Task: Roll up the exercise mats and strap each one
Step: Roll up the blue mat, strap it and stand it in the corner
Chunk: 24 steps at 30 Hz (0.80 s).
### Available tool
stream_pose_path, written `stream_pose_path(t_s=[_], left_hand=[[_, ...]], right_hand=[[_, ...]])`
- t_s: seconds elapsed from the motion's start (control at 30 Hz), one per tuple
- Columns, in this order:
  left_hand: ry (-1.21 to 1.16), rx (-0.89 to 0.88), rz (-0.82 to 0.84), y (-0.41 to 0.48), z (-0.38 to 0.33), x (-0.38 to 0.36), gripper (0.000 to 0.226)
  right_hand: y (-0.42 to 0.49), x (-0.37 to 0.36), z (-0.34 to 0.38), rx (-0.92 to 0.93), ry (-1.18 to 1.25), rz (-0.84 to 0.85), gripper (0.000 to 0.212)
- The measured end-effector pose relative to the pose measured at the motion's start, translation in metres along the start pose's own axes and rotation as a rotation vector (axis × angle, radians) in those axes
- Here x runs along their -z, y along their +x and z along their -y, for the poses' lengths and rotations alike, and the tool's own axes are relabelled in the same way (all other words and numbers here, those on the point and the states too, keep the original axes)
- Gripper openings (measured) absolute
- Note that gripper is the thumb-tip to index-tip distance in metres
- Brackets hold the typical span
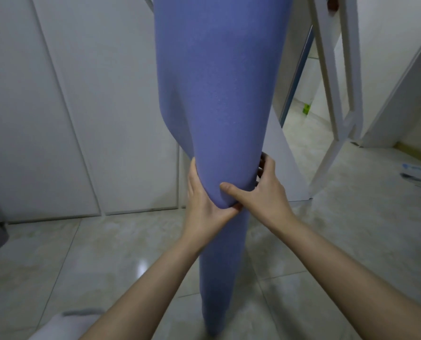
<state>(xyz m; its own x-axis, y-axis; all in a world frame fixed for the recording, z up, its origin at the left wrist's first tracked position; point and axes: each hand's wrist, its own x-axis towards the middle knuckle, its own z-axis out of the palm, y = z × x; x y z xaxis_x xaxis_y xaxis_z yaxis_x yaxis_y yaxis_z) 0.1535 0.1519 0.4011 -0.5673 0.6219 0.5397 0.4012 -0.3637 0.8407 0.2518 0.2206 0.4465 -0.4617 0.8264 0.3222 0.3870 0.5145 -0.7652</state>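
You are in the rolling step, not yet the strapping. The mat stands on end on the tiled floor. Its foot is planted close in front of you, well out from the floor's far edge where the white cupboard doors meet the tiles. Below your hands the roll looks narrow and fairly tight. Above them it flares wide, and the outer flap hangs loose on its left side, so the roll reads as a cone rather than an even cylinder.

Your left hand lies against the left side of the roll, with the palm on the mat and the thumb tucked under the outer layer's lower fold. The fingers run up the side and round the back, where you cannot see them. Your right hand clamps from the other side, thumb pressed across the front and fingers curled round the right edge. Both hands have a firm hold on the mat at about mid-height.

The next move probably calls for tightening the upper half. Twist the outer layer round the core while one hand pins the wraps already made, then work the grip upward so the top closes in. Watch the foot, as it may skid on the glossy tile. No strap shows anywhere in view, so you will have to find one before you can bind the roll. A white frame leans just beside the mat on the right, so keep the top clear of it.
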Motion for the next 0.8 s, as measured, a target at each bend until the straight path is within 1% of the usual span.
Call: stream_pose_path(t_s=[0.13, 0.23, 0.27, 0.33, 0.4, 0.47, 0.57, 0.63, 0.67, 0.73, 0.8], left_hand=[[0.008, 0.035, 0.039, -0.007, -0.001, -0.003, 0.104], [-0.051, 0.085, 0.086, 0.0, -0.007, 0.005, 0.085], [-0.056, 0.099, 0.095, 0.005, -0.011, 0.008, 0.081], [0.013, 0.106, 0.106, 0.017, -0.016, 0.014, 0.073], [0.101, 0.115, 0.115, 0.032, -0.016, 0.02, 0.067], [0.127, 0.143, 0.097, 0.045, -0.015, 0.025, 0.06], [0.108, 0.121, -0.007, 0.055, -0.019, 0.031, 0.042], [0.028, 0.155, -0.021, 0.06, -0.023, 0.034, 0.033], [-0.04, 0.184, -0.004, 0.061, -0.025, 0.035, 0.036], [-0.159, 0.259, 0.021, 0.062, -0.029, 0.037, 0.043], [-0.193, 0.28, 0.013, 0.061, -0.033, 0.037, 0.035]], right_hand=[[-0.007, 0.011, -0.002, -0.019, 0.01, 0.017, 0.116], [0.002, 0.024, 0.002, -0.05, 0.078, 0.054, 0.107], [0.005, 0.028, 0.004, -0.058, 0.099, 0.069, 0.11], [0.007, 0.034, 0.01, -0.068, 0.105, 0.111, 0.12], [0.007, 0.038, 0.011, -0.068, 0.108, 0.136, 0.119], [0.008, 0.04, 0.01, -0.076, 0.146, 0.156, 0.112], [0.008, 0.039, 0.012, -0.035, 0.124, 0.176, 0.099], [0.01, 0.036, 0.014, 0.012, 0.021, 0.15, 0.095], [0.011, 0.035, 0.015, 0.026, -0.002, 0.147, 0.094], [0.011, 0.033, 0.018, 0.054, 0.037, 0.145, 0.093], [0.009, 0.033, 0.019, 0.041, 0.139, 0.111, 0.087]])
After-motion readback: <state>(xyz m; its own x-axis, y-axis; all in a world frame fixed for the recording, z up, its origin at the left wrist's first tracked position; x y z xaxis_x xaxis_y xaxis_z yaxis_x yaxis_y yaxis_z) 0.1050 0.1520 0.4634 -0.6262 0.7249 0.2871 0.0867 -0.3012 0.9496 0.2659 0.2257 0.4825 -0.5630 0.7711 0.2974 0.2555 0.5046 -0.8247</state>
